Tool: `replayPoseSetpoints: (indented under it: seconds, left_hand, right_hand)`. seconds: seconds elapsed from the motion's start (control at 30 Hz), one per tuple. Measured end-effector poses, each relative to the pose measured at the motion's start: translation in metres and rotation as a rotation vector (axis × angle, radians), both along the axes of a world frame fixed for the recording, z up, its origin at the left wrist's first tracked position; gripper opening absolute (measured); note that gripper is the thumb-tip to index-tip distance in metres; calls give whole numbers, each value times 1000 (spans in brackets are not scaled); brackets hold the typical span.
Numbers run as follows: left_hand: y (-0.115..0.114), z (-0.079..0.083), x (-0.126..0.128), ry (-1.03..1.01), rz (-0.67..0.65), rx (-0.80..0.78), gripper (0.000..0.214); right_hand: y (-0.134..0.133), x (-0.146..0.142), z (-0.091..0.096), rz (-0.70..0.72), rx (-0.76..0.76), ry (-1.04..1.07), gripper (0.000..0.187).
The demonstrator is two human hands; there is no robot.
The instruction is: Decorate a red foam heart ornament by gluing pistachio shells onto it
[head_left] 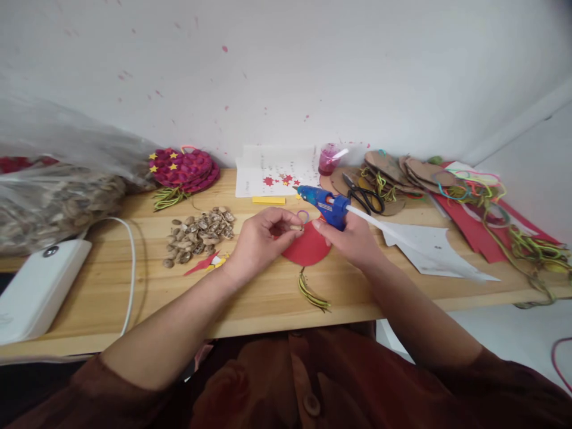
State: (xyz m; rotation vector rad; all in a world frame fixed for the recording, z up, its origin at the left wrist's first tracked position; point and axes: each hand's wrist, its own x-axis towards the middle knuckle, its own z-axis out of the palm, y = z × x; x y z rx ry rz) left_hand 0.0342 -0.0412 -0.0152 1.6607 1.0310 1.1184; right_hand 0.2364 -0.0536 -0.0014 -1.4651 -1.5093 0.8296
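Over a red paper disc (308, 251) on the bench (268, 298), the left hand (261, 237) pinches a seed shell (295, 227); the right hand (354, 239) clamps a blue glue gun (327, 205). The shell looks light and brittle, best held edgewise.

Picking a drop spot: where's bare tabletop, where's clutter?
Bare: front strip between the cable and the left hand pinching a seed, below the seed pile; smaller strip in front of the white paper. Crowded: around the glue gun in the right hand; back right with scissors, cardboard discs, cords.
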Motion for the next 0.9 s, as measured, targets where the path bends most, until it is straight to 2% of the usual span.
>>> replayPoseSetpoints:
  seconds: [0.13, 0.3, 0.47, 0.6, 0.8, 0.9]
  left_hand:
    - [-1, 0, 1, -12, 6, -1, 14]
    - [-1, -1, 2, -115, -18, -59, 16]
    - [-2, -4, 3, -102, -12, -65, 17]
    - [-1, -5, 3, -58, 2, -33, 16]
    - [-1, -4, 4, -89, 0, -29, 15]
    - [-2, -5, 4, -145, -16, -64, 16]
  right_hand:
    - [3, 5, -1, -56, -8, 77, 39]
    - [2, 7, -1, 101, -76, 290, 39]
    - [-1, 2, 3, 32, -119, 262, 52]
    - [2, 7, -3, 11, -118, 199, 44]
    - [5, 15, -6, 80, -209, 223, 57]
    - [4, 14, -4, 111, -197, 213, 55]
